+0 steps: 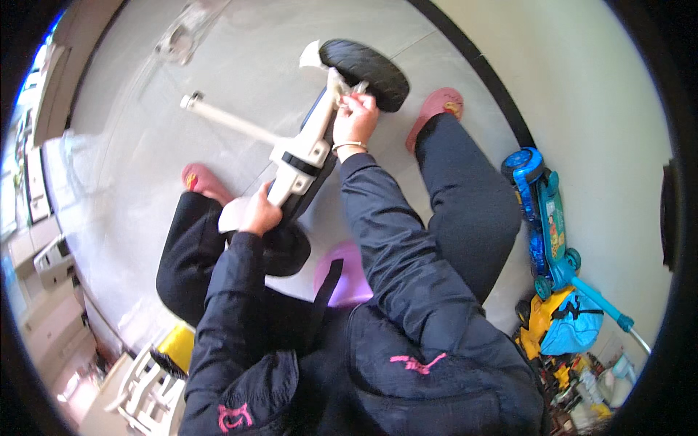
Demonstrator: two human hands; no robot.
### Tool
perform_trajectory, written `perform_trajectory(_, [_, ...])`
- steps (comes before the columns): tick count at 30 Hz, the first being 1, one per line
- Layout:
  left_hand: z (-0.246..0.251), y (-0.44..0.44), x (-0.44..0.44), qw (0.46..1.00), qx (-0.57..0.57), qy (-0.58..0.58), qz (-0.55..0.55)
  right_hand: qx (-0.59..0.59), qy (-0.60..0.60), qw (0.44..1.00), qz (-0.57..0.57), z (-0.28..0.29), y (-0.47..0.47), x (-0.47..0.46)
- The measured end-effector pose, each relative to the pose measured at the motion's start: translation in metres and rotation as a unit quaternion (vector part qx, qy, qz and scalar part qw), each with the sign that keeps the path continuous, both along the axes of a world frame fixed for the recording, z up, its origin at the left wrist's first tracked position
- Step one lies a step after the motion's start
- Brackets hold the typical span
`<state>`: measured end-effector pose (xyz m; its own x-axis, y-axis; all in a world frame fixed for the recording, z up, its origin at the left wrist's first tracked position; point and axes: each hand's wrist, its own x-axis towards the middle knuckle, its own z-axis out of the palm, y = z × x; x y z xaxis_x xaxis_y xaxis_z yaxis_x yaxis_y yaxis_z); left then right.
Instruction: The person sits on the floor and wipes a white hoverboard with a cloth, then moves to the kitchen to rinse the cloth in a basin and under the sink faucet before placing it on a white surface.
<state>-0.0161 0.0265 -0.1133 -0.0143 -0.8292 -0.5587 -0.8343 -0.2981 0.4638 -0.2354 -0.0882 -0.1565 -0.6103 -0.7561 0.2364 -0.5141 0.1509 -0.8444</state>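
Note:
A white and black self-balancing scooter (297, 158) is held at a slant before me, with a long white steering bar (234, 121) sticking out to the left. My left hand (263, 211) grips the white lower end, beside a white fender (234, 213). At the upper end a black tyre (365, 71) shows, with another white fender (311, 55) next to it. My right hand (357, 117) is just below that tyre, its fingers pinched on a small pale piece (339, 95) that looks like crinkled clear plastic. Blur hides its exact shape. The far-side parts are hidden.
Clear plastic wrapping (177, 41) lies on the grey floor at upper left. By the right wall stand a blue hoverboard (524, 169), a teal kick scooter (553, 218) and a heap of toys (583, 381). A purple seat (349, 272) is under me. White furniture (54, 261) lines the left.

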Motion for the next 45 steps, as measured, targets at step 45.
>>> perform_trajectory(45, [0.010,0.073,0.004,0.957,-0.261,-0.032,0.119,0.054,-0.060,0.952,0.294,0.027,0.187,0.104])
